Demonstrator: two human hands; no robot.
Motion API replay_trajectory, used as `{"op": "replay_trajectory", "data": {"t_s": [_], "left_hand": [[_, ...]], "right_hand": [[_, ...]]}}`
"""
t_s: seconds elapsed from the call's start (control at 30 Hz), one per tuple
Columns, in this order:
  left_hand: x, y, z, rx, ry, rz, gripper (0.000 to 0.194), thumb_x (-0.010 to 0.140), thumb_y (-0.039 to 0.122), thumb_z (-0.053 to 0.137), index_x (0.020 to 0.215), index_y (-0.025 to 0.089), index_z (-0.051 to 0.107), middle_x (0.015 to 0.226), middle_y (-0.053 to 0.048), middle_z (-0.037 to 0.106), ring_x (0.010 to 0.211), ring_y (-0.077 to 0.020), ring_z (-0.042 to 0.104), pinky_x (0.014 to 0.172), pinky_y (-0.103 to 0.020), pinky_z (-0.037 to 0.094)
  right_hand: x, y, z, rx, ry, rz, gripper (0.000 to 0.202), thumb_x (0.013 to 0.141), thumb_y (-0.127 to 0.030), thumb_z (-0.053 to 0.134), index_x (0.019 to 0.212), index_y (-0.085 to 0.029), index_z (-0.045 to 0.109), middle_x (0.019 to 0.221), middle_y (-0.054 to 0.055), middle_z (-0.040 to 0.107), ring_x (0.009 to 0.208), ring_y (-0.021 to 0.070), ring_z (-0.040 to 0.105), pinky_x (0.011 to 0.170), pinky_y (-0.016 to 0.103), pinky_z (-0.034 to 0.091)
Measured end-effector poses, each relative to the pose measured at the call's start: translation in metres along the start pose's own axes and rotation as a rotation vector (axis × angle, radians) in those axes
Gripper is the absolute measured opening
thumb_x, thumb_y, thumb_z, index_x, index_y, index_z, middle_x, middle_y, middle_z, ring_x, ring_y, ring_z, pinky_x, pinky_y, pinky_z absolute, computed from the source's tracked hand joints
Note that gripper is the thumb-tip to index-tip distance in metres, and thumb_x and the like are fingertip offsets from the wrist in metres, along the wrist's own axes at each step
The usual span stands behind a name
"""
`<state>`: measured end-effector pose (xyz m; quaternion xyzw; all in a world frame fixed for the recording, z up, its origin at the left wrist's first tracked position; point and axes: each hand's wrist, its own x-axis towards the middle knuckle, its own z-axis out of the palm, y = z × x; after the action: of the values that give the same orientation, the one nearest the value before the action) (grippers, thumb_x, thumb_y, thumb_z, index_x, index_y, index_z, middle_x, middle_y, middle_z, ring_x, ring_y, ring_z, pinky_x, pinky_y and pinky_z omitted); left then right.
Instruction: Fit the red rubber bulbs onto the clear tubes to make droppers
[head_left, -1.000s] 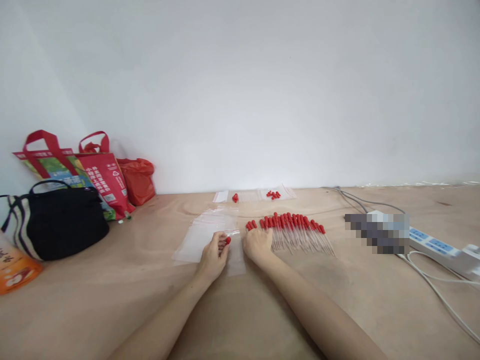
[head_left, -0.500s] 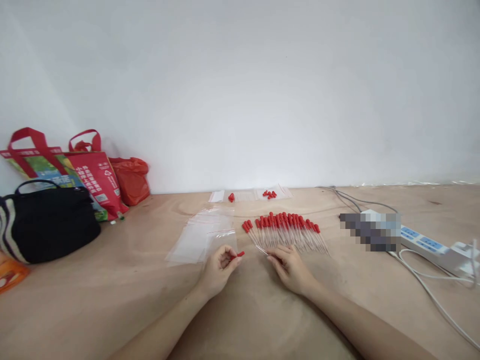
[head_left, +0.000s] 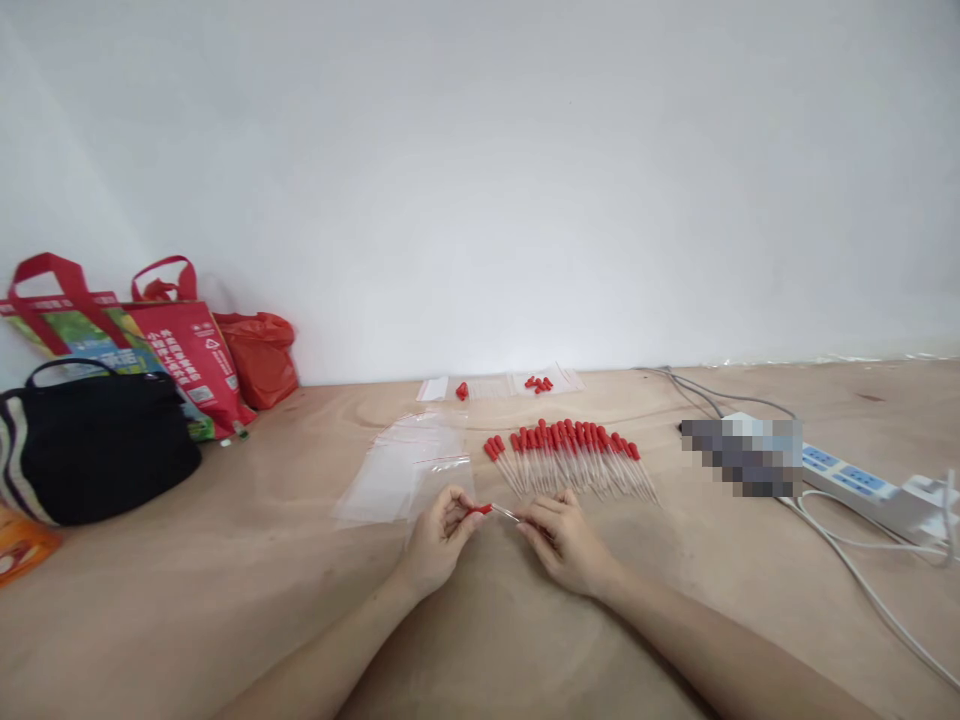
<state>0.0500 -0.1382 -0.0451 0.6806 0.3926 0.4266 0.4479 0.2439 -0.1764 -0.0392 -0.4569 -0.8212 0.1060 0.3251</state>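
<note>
Between thumb and fingers my left hand (head_left: 442, 535) pinches a red rubber bulb (head_left: 484, 509), its open end turned to the right. My right hand (head_left: 562, 540) grips a thin clear dropper tube (head_left: 504, 513), whose end meets the bulb's mouth; how far it sits inside I cannot tell. Just beyond my right hand, several droppers with red bulbs (head_left: 562, 437) lie fanned out in a row, tips toward me. Clear zip bags (head_left: 382, 475) are spread behind my left hand.
More red bulbs (head_left: 538, 384) rest on plastic bags by the wall. Shopping bags (head_left: 184, 350) and a black bag (head_left: 105, 445) stand at the left. A power strip (head_left: 851, 475) with cables (head_left: 862, 590) lies at the right, beside a pixelated object (head_left: 739, 455).
My right hand has moved left, bringing the tube from apart to the mouth of the bulb. The left hand has stayed nearly in place, still pinching the bulb.
</note>
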Motion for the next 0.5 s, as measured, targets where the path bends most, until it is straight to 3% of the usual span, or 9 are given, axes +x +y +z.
{"op": "replay_trajectory", "data": {"t_s": [0.17,0.33,0.5], "left_hand": [[0.0,-0.0045,-0.0004,0.089,-0.05,-0.004,0.026,0.075,0.033,0.052,0.093,0.016,0.058,0.082,-0.005,0.065,0.073,-0.0154,0.06,0.066,-0.028,0.05],[-0.0008,-0.0068,-0.0009,0.19,-0.055,0.058,0.024,0.077,0.032,0.05,0.086,0.016,0.064,0.063,0.0,0.062,0.057,-0.0118,0.055,0.055,-0.023,0.046],[-0.0039,0.0005,-0.0023,0.305,-0.079,0.15,0.022,0.079,0.029,0.046,0.081,0.017,0.065,0.063,0.0,0.061,0.058,-0.0117,0.054,0.055,-0.021,0.044]], "right_hand": [[0.0,0.0001,0.0036,0.032,-0.023,-0.012,0.025,0.086,-0.026,0.038,0.103,-0.022,0.056,0.072,0.001,0.059,0.066,0.0121,0.051,0.07,0.028,0.031],[-0.0003,0.0001,0.0043,0.064,-0.063,-0.06,0.026,0.086,-0.027,0.039,0.105,-0.024,0.056,0.075,0.001,0.061,0.064,0.0112,0.051,0.072,0.028,0.032],[-0.0006,0.0048,0.0041,0.049,-0.07,-0.081,0.025,0.086,-0.026,0.039,0.102,-0.023,0.059,0.073,0.001,0.061,0.064,0.0118,0.051,0.071,0.028,0.03]]}}
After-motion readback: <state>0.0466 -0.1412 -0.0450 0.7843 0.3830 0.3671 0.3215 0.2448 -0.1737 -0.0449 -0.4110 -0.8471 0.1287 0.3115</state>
